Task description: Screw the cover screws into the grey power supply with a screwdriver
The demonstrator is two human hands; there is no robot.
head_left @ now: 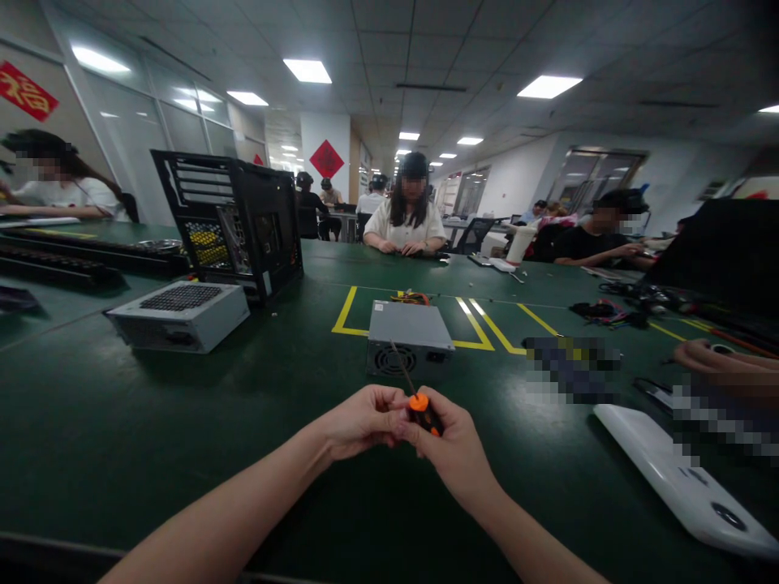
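One screwdriver (419, 405) sits gripped in curled right fingers (444, 403), left fingers (380, 421) bent beside it, their hold unclear.

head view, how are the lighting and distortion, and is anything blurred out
Head view: ceiling lights burn out to white, the green table is dim; head view: the black computer case looks slanted, likely from wide-angle distortion; head view: coarse pixel blocks mask items at right, while the screwdriver shows fairly clearly.

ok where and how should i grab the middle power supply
Probably by its left and right sides, coming from both at once: the middle power supply is boxy and lies flat, with wires at the far end and the fan vent facing near.
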